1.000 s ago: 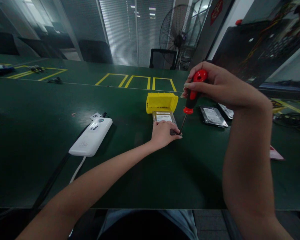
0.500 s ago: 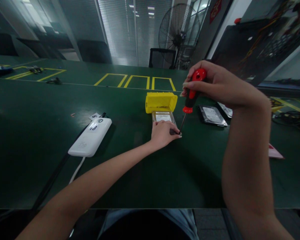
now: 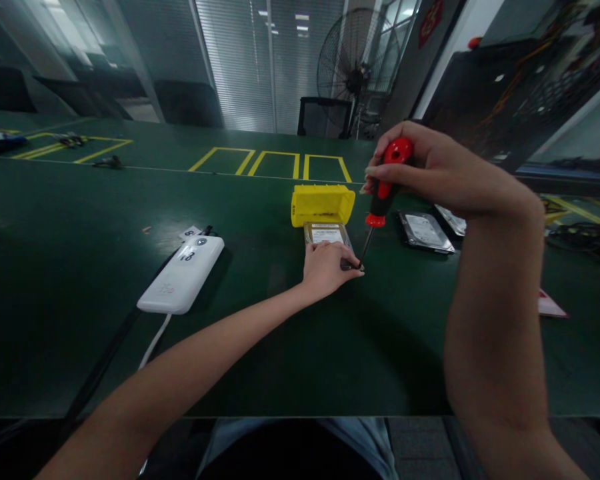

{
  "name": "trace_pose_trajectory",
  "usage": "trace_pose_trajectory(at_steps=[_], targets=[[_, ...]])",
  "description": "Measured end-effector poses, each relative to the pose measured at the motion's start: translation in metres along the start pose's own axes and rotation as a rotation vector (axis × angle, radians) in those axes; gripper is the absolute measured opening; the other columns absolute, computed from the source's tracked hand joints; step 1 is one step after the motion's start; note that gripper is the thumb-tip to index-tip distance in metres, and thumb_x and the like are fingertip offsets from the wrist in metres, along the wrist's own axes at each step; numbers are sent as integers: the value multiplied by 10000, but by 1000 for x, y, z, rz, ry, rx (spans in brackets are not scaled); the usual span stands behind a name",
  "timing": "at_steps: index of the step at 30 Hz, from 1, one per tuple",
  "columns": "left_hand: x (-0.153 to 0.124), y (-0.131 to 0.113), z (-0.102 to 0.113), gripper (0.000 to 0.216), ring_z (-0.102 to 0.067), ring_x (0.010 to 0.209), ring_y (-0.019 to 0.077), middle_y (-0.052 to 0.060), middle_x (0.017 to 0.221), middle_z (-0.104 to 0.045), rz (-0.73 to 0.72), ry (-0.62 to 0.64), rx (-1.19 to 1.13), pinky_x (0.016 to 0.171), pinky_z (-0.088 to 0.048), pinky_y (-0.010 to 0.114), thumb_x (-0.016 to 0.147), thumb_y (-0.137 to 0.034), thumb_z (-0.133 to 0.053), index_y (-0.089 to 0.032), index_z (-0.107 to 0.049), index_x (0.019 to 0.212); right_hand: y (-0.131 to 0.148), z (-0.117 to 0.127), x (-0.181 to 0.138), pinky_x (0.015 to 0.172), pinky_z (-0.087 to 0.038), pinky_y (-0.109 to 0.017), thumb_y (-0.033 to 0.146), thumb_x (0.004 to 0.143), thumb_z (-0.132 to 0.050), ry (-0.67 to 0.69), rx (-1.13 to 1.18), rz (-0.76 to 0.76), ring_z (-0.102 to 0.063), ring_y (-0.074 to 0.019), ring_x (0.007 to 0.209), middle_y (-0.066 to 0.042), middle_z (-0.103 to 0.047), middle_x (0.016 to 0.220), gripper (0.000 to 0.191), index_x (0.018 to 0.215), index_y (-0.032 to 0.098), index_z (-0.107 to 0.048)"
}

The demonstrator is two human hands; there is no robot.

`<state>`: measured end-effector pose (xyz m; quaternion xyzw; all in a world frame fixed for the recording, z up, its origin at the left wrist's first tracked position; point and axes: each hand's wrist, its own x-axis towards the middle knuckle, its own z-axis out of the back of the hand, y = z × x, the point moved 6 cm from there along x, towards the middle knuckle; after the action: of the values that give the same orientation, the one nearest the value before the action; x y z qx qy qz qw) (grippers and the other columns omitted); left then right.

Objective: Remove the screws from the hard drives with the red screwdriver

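My right hand [image 3: 420,163] is wrapped round the red and black handle of a screwdriver [image 3: 383,190]. The shaft slants down, its tip at the near right corner of a hard drive [image 3: 326,233]. Over the drive's near end lies my left hand [image 3: 327,268], holding it, with thumb and forefinger close around the screwdriver tip. The fingers hide that corner, so what the tip touches cannot be seen. Directly behind the drive, and touching or nearly touching it, a yellow plastic bin [image 3: 323,203] has its open side facing me.
More hard drives [image 3: 425,231] lie to the right, partly behind my right forearm. A white power bank [image 3: 183,275] with cables is at left. Yellow tape outlines [image 3: 274,163] mark the green table [image 3: 260,373]. A pink-edged card [image 3: 550,304] and black cables [image 3: 587,239] sit far right.
Both hands, the screwdriver and the hard drive stay almost exactly in place. Only a very slight shift of the view shows.
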<state>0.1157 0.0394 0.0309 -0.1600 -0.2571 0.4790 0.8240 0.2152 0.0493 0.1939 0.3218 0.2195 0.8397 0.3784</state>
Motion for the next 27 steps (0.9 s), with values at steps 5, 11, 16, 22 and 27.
trace_pose_trajectory(at_steps=[5, 11, 16, 22, 27], targets=[[0, -1, 1, 159, -542, 1033, 239, -43, 1043, -678, 1, -20, -3, 871, -315, 414, 784, -419, -667, -298, -718, 874, 0, -1, 1, 783, -536, -353, 392, 792, -642, 2, 18, -12, -600, -192, 856, -25, -589, 926, 232, 969, 262, -565], [0, -2, 2, 162, -543, 1033, 242, -37, 1055, -677, 8, -5, 1, 868, -318, 418, 797, -421, -647, -296, -716, 875, -3, 1, 1, 832, -525, -383, 405, 777, -652, -3, 11, -36, -601, -227, 951, -20, -603, 959, 268, 1000, 274, -582], [-1, -2, 2, 173, -547, 1032, 237, -38, 1057, -674, -4, -15, 6, 865, -327, 415, 795, -431, -649, -296, -712, 883, -2, 1, 1, 811, -519, -394, 395, 771, -659, 4, 24, -23, -599, -219, 905, -24, -591, 937, 263, 986, 265, -580], [-1, 0, 0, 201, -537, 1059, 237, -36, 1091, -661, 4, -6, 13, 882, -327, 415, 807, -445, -635, -288, -704, 911, -1, 1, 1, 781, -521, -375, 405, 768, -660, 0, 1, -10, -580, -204, 863, -16, -571, 922, 248, 955, 269, -571], [-1, 0, 0, 195, -541, 1046, 227, -39, 1088, -662, -12, -19, 6, 877, -326, 408, 805, -440, -640, -287, -704, 908, -1, 1, 2, 754, -515, -358, 365, 797, -637, 1, -10, 28, -568, -188, 843, -24, -565, 929, 235, 967, 225, -556]])
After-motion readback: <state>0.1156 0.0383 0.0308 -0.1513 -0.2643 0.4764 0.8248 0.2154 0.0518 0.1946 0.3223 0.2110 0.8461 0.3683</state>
